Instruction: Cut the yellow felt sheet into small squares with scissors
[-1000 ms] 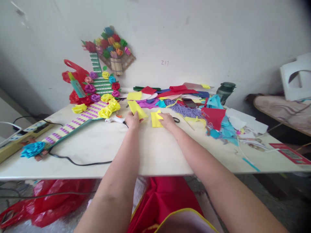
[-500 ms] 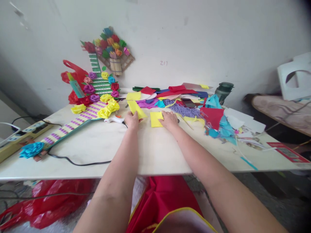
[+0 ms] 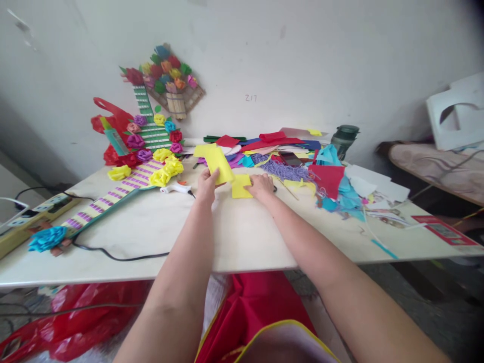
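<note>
My left hand pinches a yellow crepe-paper piece, tilted up above the table. Its far end meets or overlaps another yellow sheet at the pile; I cannot tell which. On the tabletop lies a yellow paper square, its right edge under the fingers of my right hand. Those fingers are closed at that edge, with the thumb on top of the square. A white glue gun rests just left of my left hand. Something dark, partly hidden, shows beyond my right hand.
Along the wall runs a pile of coloured paper with purple shreds. At left lies a guitar-shaped craft with paper flowers. Blue and red scraps and a dark green bottle are at right. A black cord crosses the table.
The yellow piece in my left hand has swung right and lies closer to the square, its broad side more visible. My right hand stays at the square's edge. The view has shifted slightly.
</note>
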Motion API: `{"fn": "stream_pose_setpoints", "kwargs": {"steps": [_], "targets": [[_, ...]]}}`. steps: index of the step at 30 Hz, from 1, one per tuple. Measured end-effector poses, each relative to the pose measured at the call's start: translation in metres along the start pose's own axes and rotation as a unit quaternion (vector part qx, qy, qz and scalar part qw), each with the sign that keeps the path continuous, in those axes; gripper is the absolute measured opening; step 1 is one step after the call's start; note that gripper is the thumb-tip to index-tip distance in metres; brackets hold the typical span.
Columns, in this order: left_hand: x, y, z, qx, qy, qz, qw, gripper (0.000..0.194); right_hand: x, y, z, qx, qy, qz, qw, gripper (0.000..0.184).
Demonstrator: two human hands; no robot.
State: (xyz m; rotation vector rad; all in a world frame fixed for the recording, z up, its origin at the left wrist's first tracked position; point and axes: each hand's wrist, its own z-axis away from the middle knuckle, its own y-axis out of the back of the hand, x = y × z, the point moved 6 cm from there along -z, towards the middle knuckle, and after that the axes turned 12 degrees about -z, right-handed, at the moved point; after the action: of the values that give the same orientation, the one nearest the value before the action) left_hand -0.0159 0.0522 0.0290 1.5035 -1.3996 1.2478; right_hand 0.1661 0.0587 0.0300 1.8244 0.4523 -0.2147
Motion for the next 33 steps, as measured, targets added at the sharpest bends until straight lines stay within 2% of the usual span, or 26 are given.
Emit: {"fn": "stream_pose_setpoints", "kwargs": {"steps": [4,6,7,8,9,11,12,13,14,15,18,20,23,28,30,31,32,33], "targets": [[-0.002,-0.004,0.002,-0.046,0.012,0.067,0.997,0.035,0.001,0.003,0.0,0.039,0.016,-0.032,0.999,0.033],[-0.003,-0.007,0.003,-0.06,0.023,0.087,0.994,0.033,0.003,0.005,-0.002,0.059,0.012,-0.102,0.993,0.032],[-0.003,-0.008,0.004,-0.071,0.028,0.096,0.992,0.033,0.005,0.005,-0.003,0.059,0.007,-0.168,0.984,0.034],[-0.002,-0.01,0.005,-0.081,0.032,0.106,0.991,0.033,0.007,0.004,-0.005,0.05,-0.001,-0.254,0.966,0.039],[-0.001,-0.012,0.006,-0.091,0.034,0.114,0.989,0.032,0.009,0.001,-0.007,0.033,-0.01,-0.35,0.936,0.045],[0.001,-0.015,0.008,-0.106,0.036,0.126,0.986,0.032,0.011,-0.004,-0.009,-0.004,-0.023,-0.52,0.854,0.054],[0.002,-0.016,0.009,-0.11,0.036,0.131,0.985,0.031,0.012,-0.005,-0.01,-0.014,-0.026,-0.576,0.817,0.057],[0.003,-0.017,0.009,-0.11,0.035,0.135,0.984,0.031,0.014,-0.006,-0.01,-0.019,-0.028,-0.608,0.793,0.058],[0.004,-0.016,0.01,-0.107,0.033,0.141,0.984,0.029,0.016,-0.006,-0.011,-0.019,-0.027,-0.618,0.785,0.055],[0.004,-0.015,0.01,-0.102,0.031,0.151,0.983,0.028,0.019,-0.006,-0.011,-0.014,-0.023,-0.61,0.792,0.05],[0.005,-0.012,0.008,-0.078,0.025,0.187,0.979,0.02,0.024,-0.004,-0.012,0.019,0.002,-0.521,0.853,0.031],[0.005,-0.01,0.008,-0.07,0.025,0.203,0.976,0.017,0.025,-0.003,-0.013,0.034,0.019,-0.461,0.886,0.025],[0.004,-0.012,0.009,-0.078,0.032,0.208,0.975,0.017,0.025,-0.004,-0.012,0.031,0.015,-0.408,0.912,0.025],[0.004,-0.013,0.011,-0.08,0.043,0.205,0.974,0.017,0.028,0.002,-0.007,0.047,-0.035,-0.273,0.96,0.021],[0.004,-0.013,0.011,-0.074,0.047,0.202,0.975,0.017,0.027,0.005,-0.006,0.047,-0.049,-0.312,0.948,0.027],[0.004,-0.014,0.011,-0.074,0.049,0.201,0.976,0.017,0.025,0.004,-0.005,0.031,-0.058,-0.374,0.925,0.034],[0.004,-0.015,0.011,-0.079,0.05,0.201,0.975,0.017,0.023,0.002,-0.004,0.005,-0.069,-0.452,0.889,0.042],[0.004,-0.017,0.012,-0.087,0.051,0.2,0.975,0.017,0.019,0.0,-0.002,-0.027,-0.08,-0.536,0.84,0.05]]}}
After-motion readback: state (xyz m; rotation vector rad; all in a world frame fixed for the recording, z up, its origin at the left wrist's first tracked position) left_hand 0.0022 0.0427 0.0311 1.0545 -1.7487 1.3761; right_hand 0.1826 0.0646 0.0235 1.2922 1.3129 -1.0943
